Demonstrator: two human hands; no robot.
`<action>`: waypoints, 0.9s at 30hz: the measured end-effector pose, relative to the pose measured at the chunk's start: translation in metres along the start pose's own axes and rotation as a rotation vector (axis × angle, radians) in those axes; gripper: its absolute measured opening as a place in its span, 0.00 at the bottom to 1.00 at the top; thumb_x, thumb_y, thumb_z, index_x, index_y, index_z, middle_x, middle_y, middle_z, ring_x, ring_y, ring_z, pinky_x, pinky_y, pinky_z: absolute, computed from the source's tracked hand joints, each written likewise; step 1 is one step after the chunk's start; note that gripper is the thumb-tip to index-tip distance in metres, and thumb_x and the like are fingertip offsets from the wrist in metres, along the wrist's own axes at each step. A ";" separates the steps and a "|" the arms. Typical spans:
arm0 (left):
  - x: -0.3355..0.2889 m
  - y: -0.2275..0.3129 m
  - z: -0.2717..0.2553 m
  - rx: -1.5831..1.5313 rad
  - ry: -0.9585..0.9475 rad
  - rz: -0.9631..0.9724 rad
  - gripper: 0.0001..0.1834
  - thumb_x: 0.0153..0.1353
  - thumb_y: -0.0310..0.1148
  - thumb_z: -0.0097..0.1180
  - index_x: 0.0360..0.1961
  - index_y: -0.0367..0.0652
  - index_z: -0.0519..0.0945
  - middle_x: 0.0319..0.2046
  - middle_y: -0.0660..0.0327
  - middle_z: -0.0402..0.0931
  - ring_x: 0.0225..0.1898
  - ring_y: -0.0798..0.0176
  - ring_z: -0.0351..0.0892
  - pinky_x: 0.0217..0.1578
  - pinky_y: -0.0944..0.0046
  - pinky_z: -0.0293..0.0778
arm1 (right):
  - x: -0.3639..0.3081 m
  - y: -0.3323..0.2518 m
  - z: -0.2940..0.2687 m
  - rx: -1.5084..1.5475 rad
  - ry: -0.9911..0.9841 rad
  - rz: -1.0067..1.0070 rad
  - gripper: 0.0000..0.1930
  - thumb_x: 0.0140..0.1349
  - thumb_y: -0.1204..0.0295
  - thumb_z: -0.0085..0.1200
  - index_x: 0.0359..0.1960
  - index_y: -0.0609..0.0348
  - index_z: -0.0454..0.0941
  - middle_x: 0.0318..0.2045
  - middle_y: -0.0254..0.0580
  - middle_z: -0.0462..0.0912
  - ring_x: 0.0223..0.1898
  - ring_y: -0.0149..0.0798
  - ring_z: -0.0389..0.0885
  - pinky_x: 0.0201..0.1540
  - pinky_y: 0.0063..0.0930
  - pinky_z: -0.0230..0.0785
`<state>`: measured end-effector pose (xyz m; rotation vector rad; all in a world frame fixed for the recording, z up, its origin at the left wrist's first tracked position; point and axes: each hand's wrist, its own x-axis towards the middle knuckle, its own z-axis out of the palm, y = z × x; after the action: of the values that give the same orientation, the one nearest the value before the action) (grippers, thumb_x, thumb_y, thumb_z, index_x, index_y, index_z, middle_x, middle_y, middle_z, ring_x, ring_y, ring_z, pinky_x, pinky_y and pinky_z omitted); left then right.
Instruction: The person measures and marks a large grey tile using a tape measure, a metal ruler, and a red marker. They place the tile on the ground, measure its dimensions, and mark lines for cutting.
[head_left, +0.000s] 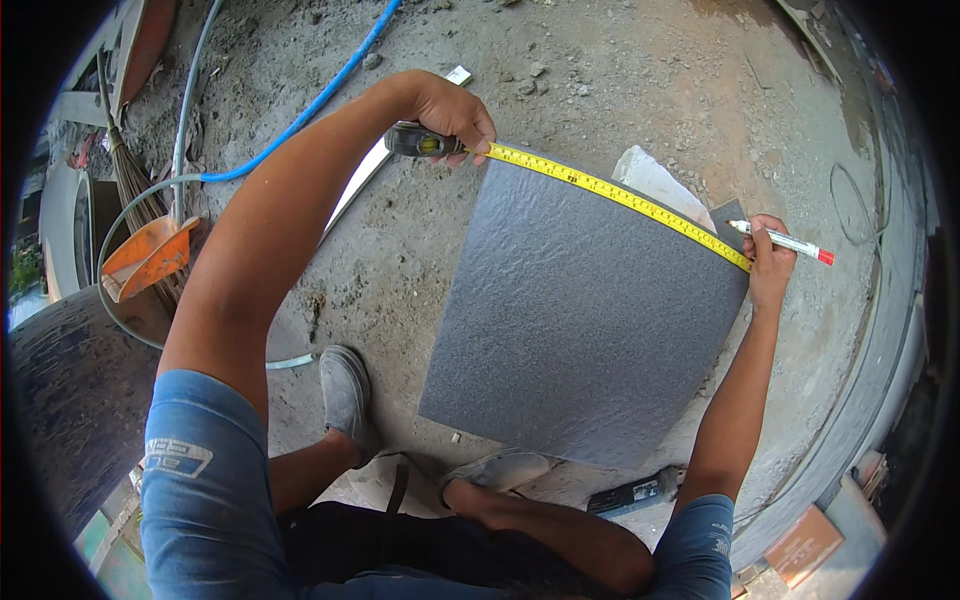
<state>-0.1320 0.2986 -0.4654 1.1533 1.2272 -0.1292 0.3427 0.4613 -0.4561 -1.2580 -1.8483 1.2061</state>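
The left hand [455, 115] is gripping the black case of a tape measure [425, 141], thumb and fingers clamping it at its front, where the blade is coming out. The yellow blade [620, 195] is running from there across to the right hand [770, 262], lying along the far edge of a dark grey tile [590, 310]. The right hand is keeping its fingers together around a white marker [785, 242], whose red end is pointing out to the right, and is also resting by the blade's end at the tile's far right corner. The tile is lying flat on the ground between the two hands and stretching from them toward the person's shoes [345, 395]. A broken white slab [660, 185] is lying just beyond the blade, nearer the right hand, and a small dark piece [727, 218] is showing right beside the marker's tip. A white strip [360, 185] is passing beneath the left forearm, close to the left hand. Well to the left of that hand, a blue hose [325, 95] is curving past an orange scoop [152, 258] and a broom [130, 180].
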 end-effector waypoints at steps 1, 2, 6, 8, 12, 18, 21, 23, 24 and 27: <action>0.000 -0.001 0.000 -0.004 -0.005 0.005 0.16 0.72 0.42 0.52 0.37 0.41 0.82 0.21 0.62 0.78 0.21 0.67 0.78 0.24 0.65 0.75 | 0.000 -0.002 0.001 -0.017 -0.001 -0.005 0.06 0.68 0.70 0.58 0.38 0.60 0.81 0.24 0.29 0.78 0.24 0.21 0.69 0.28 0.16 0.62; 0.001 -0.002 0.000 -0.009 -0.011 0.010 0.16 0.72 0.42 0.52 0.37 0.40 0.82 0.21 0.62 0.78 0.21 0.67 0.78 0.24 0.65 0.75 | 0.001 -0.006 0.004 -0.029 0.015 -0.022 0.07 0.69 0.69 0.58 0.39 0.60 0.82 0.24 0.30 0.78 0.25 0.21 0.70 0.29 0.16 0.63; -0.001 0.002 -0.001 -0.015 -0.001 -0.004 0.16 0.71 0.43 0.53 0.36 0.40 0.82 0.22 0.62 0.78 0.21 0.68 0.78 0.24 0.65 0.74 | -0.001 -0.043 0.033 0.039 -0.018 -0.049 0.09 0.69 0.68 0.57 0.43 0.61 0.83 0.27 0.32 0.81 0.27 0.22 0.74 0.31 0.17 0.67; -0.003 0.003 -0.001 0.001 0.001 -0.013 0.16 0.71 0.43 0.53 0.36 0.41 0.82 0.21 0.63 0.78 0.21 0.68 0.78 0.24 0.65 0.74 | -0.004 -0.062 0.064 0.129 -0.112 -0.036 0.11 0.70 0.67 0.57 0.45 0.61 0.84 0.29 0.33 0.83 0.29 0.23 0.77 0.32 0.18 0.70; -0.003 0.009 0.001 -0.003 0.024 -0.034 0.15 0.70 0.42 0.54 0.36 0.41 0.83 0.21 0.63 0.78 0.21 0.70 0.77 0.24 0.66 0.74 | -0.011 -0.086 0.124 0.176 -0.321 -0.057 0.12 0.68 0.65 0.59 0.44 0.61 0.84 0.30 0.35 0.85 0.29 0.24 0.79 0.32 0.20 0.73; -0.005 0.010 0.005 -0.009 0.062 -0.065 0.14 0.70 0.42 0.55 0.36 0.43 0.84 0.21 0.64 0.78 0.20 0.70 0.77 0.23 0.67 0.73 | -0.001 -0.085 0.170 0.064 -0.436 -0.076 0.10 0.63 0.66 0.65 0.38 0.59 0.85 0.27 0.33 0.84 0.27 0.24 0.78 0.29 0.20 0.71; -0.009 0.012 0.006 0.016 0.074 -0.083 0.14 0.69 0.42 0.53 0.38 0.44 0.84 0.22 0.63 0.79 0.21 0.69 0.78 0.24 0.64 0.74 | 0.001 -0.080 0.179 0.036 -0.437 -0.068 0.09 0.60 0.67 0.65 0.34 0.60 0.85 0.25 0.33 0.84 0.26 0.24 0.78 0.29 0.22 0.71; -0.009 0.015 0.006 0.026 0.077 -0.093 0.13 0.69 0.41 0.53 0.38 0.44 0.84 0.22 0.64 0.79 0.22 0.69 0.78 0.25 0.64 0.74 | 0.001 -0.078 0.181 0.009 -0.447 -0.064 0.09 0.59 0.67 0.65 0.33 0.60 0.85 0.24 0.34 0.84 0.25 0.25 0.79 0.29 0.24 0.72; -0.007 0.012 0.005 0.023 0.075 -0.073 0.14 0.69 0.41 0.53 0.38 0.44 0.84 0.22 0.64 0.79 0.22 0.69 0.77 0.25 0.64 0.74 | 0.001 -0.077 0.182 0.008 -0.439 -0.082 0.09 0.59 0.67 0.65 0.33 0.59 0.85 0.23 0.34 0.83 0.25 0.26 0.79 0.29 0.24 0.72; 0.001 0.008 0.002 -0.006 0.061 -0.029 0.14 0.70 0.40 0.53 0.36 0.41 0.84 0.21 0.64 0.79 0.22 0.70 0.77 0.26 0.65 0.74 | 0.001 -0.077 0.179 0.004 -0.419 -0.101 0.09 0.58 0.66 0.65 0.32 0.59 0.85 0.22 0.35 0.83 0.24 0.28 0.80 0.30 0.26 0.73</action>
<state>-0.1252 0.3017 -0.4617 1.1409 1.2978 -0.1130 0.1622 0.3883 -0.4601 -0.9454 -2.1698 1.5016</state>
